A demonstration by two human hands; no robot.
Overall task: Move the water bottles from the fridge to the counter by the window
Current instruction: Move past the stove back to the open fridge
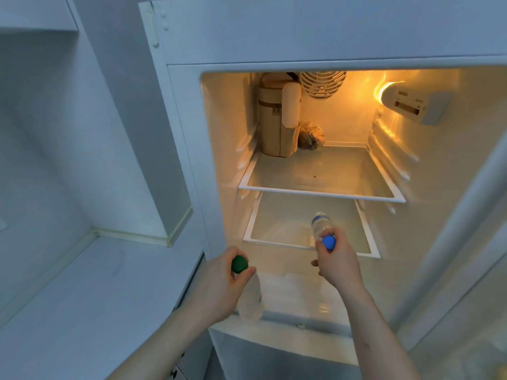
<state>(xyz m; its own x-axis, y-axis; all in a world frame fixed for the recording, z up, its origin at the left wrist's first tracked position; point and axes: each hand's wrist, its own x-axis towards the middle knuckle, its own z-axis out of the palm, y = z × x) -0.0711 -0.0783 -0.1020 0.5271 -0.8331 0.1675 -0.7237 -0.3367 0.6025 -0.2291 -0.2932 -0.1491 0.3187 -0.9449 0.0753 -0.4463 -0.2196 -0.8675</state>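
Fridge open, lit inside; left hand grips green-capped bottle at the front edge; right hand grips blue-capped bottle over lower shelf.

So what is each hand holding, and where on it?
Left hand grips a clear green-capped plastic bottle at its neck; right hand grips a clear blue-capped plastic bottle at its neck.

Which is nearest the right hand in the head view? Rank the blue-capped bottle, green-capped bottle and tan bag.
1. Blue-capped bottle: gripped in the right hand.
2. Green-capped bottle: to its left, held by the left hand.
3. Tan bag: top shelf, back left.
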